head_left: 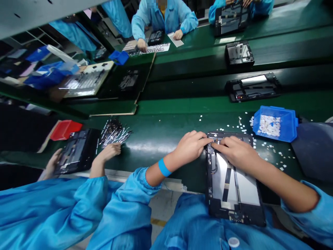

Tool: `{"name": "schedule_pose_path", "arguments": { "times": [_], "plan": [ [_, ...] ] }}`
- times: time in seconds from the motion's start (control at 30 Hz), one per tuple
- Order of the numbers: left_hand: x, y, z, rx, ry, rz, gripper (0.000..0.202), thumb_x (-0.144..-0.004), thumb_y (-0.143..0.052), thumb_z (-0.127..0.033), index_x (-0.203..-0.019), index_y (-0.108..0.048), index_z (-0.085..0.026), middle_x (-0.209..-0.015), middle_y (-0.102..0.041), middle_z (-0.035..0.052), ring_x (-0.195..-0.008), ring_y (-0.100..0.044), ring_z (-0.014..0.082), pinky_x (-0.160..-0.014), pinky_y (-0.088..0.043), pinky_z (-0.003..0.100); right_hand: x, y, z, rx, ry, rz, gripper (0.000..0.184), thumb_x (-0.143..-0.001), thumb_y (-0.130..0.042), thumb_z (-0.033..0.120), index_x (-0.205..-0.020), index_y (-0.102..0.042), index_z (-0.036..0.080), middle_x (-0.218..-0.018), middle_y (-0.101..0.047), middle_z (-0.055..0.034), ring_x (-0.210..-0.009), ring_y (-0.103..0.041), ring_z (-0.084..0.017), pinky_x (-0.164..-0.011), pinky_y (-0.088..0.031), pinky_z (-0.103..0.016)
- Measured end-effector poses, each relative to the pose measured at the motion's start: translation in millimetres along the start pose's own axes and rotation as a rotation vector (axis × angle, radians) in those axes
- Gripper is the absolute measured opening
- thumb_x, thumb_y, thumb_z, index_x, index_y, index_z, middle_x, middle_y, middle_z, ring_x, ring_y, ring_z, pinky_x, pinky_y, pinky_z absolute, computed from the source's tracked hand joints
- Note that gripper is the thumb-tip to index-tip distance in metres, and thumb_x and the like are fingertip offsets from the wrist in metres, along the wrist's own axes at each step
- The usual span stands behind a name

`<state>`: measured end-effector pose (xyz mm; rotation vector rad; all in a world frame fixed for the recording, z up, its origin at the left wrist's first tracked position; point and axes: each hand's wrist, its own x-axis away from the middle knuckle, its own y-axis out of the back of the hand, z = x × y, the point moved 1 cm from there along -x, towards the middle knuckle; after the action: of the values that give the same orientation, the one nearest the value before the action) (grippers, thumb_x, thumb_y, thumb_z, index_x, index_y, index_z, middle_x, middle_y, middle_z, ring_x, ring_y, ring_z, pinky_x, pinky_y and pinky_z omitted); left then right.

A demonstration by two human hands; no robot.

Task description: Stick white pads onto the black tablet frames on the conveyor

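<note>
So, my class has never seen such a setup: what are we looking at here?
There is no machine: these are a person's bare hands, in one picture from a camera worn on their head, looking forward and down. The left hand, with a blue wristband, and the right hand come together near the upper left corner of an opened flat device. Whether they pinch some small part is too small to tell. On the green bench, white bits lie inside and around a blue bin. To the left, a co-worker's hand is beside thin strips; their other hand holds another device.
</note>
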<state>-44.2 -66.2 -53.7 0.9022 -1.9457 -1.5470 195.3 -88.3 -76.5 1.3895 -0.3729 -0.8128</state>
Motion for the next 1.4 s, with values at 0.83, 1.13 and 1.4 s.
{"name": "schedule_pose_path", "arguments": {
  "times": [0.83, 1.13, 1.4],
  "plan": [
    [5.2, -11.1, 21.8, 0.081, -0.095, -0.265, 0.036, -0.103, -0.045, -0.022, -0.13, -0.07, -0.021, -0.121, -0.075, 0.0092, -0.106, -0.07, 0.0243, -0.091, -0.058, 0.038, 150.7, 23.3, -12.3, -0.661, -1.137, -1.116, 0.017, -0.09, -0.069, 0.039, -0.094, -0.07, 0.022, -0.076, -0.066, 0.0001, -0.068, -0.062, -0.016, -0.067, -0.052, -0.031],
    [3.1, -6.3, 19.9, 0.226, 0.035, -0.346, 0.031, -0.102, -0.052, -0.034, -0.121, -0.072, -0.022, -0.116, -0.077, 0.0077, -0.104, -0.074, 0.0237, -0.088, -0.062, 0.033, 256.0, 17.4, -63.5, -1.036, -1.531, -1.447, 0.055, -0.062, -0.087, 0.06, -0.091, -0.065, 0.018, -0.074, -0.068, 0.0, -0.049, -0.053, -0.007, -0.04, -0.037, -0.017],
    [7.4, -0.7, 22.2, 0.292, 0.114, -0.405, 0.029, -0.1, -0.055, -0.035, -0.115, -0.076, -0.021, -0.112, -0.078, 0.0079, -0.1, -0.074, 0.023, -0.084, -0.061, 0.033, 252.3, 15.0, -69.2, -1.099, -1.553, -1.434, 0.04, -0.055, -0.089, 0.038, -0.073, -0.059, 0.019, -0.059, -0.058, 0.0045, -0.047, -0.049, -0.007, -0.037, -0.034, -0.014]
  ]
}}
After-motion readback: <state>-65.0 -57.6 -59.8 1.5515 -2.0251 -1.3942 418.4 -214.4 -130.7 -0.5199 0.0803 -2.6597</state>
